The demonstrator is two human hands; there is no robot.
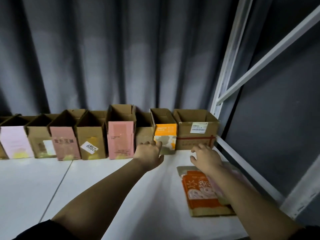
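Observation:
A row of open cardboard boxes stands along the back of a white table (103, 187). My left hand (149, 154) reaches to the front of the orange box (166, 135), its fingertips at that box's lower left corner; whether they grip it I cannot tell. My right hand (205, 157) hovers with loosely curled fingers just in front of the brown box with red tape (195, 135), holding nothing. Flattened cartons (197, 193), the top one orange, lie under my right forearm.
Further left in the row stand a tall pink box (121, 139), a brown box with a white label (91, 142) and several more. A white metal rack frame (230, 70) rises at the right. A dark curtain (103, 58) hangs behind.

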